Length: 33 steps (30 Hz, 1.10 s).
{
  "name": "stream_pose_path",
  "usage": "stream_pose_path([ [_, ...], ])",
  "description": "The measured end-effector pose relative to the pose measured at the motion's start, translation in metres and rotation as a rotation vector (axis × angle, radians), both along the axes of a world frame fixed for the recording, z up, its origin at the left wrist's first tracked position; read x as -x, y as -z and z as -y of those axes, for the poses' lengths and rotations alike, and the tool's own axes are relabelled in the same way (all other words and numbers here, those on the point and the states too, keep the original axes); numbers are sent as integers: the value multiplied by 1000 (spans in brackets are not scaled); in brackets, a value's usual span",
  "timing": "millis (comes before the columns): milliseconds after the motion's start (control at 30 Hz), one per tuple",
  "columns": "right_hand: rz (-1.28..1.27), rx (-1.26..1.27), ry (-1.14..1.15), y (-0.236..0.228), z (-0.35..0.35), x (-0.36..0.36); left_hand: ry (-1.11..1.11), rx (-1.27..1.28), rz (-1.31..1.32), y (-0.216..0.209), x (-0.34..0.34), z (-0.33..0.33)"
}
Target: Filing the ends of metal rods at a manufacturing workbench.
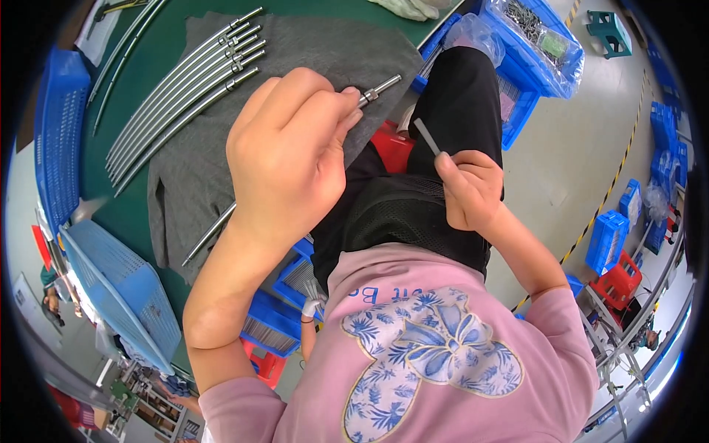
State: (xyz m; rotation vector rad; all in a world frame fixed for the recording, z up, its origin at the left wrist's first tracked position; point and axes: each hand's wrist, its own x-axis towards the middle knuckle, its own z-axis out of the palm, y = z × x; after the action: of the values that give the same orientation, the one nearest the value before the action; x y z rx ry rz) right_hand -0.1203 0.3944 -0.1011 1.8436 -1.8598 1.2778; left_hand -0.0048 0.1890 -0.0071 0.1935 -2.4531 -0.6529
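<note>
My left hand (288, 140) is closed round a thin metal rod (380, 87) over the dark grey cloth. A stepped collar sits near the rod's far end, and the other end shows beyond my wrist, near the cloth's edge. Most of the middle is hidden by my hand and forearm. My right hand (473, 188) pinches a short, flat grey strip (426, 136) between thumb and fingers, above my right thigh. The strip points up and to the left, apart from the rod. Further left, several similar metal rods (173, 96) lie side by side, their collared ends together.
Under the cloth (325, 52) is a green tabletop (111, 199). Blue baskets (122, 284) line its left side. Blue bins (569, 77) with small metal parts stand at the upper right. A red stool (391, 144) is beneath me. A gloved hand (312, 306) of another person shows below the table.
</note>
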Motion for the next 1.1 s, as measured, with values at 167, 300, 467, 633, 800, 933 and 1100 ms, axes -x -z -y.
stream_pose_path([
  [167, 65, -35, 56, -21, 12, -7, 3, 36, 5, 0, -1, 1],
  [300, 137, -45, 73, -31, 20, -11, -7, 73, 21, -1, -2, 1],
  [467, 56, 48, 177, -61, 54, 30, -7, 71, 22, -2, -1, 2],
  [633, 15, -239, 475, -75, 120, 77, 20, 34, 14, -3, 2, 3],
  [800, 383, -39, 406, -92, 107, 33, -12, -34, 52, 0, -4, 1],
  [933, 230, -24, 349, -68, 101, 3, 2, -22, 44, -1, 1, 1],
  [1100, 82, 72, 423, -59, 106, 22, -6, -42, 14, -1, 0, 2],
])
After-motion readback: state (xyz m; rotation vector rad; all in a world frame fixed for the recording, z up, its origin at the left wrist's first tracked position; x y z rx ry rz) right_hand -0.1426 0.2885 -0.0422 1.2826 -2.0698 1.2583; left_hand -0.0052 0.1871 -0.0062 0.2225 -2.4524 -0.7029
